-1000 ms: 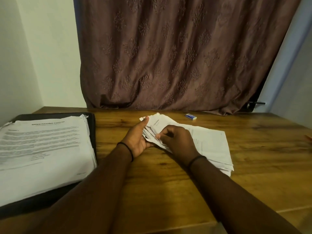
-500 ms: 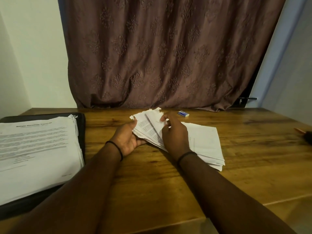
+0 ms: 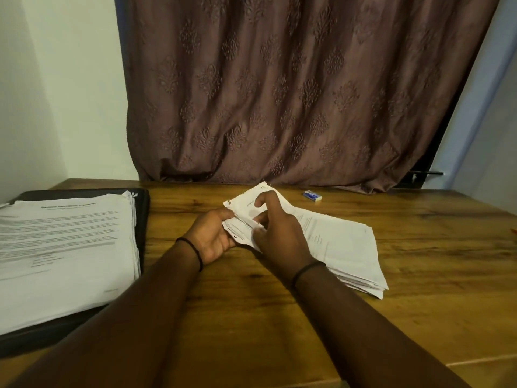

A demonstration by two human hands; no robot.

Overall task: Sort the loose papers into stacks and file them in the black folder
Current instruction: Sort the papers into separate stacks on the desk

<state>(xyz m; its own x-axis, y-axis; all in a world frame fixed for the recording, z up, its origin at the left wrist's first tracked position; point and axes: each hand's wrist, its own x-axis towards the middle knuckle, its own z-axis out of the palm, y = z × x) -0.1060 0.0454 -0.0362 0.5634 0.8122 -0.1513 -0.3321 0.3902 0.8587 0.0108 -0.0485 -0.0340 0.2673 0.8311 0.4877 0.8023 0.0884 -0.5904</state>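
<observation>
Since half a second ago, the right hand (image 3: 277, 233) has curled its fingers and now pinches the top sheet (image 3: 249, 201), raising its corner off the loose papers (image 3: 344, 247) in the middle of the table (image 3: 251, 317). The left hand (image 3: 215, 236) grips the pile's left corner between thumb and fingers. A sorted stack (image 3: 64, 247) lies on the black folder (image 3: 144, 208) at the left.

Light: dim, warm — wall (image 3: 50, 93) at left brightest
Shadows: soft, faint
Sharpness: slightly soft throughout
Edges: wide-angle bowing
</observation>
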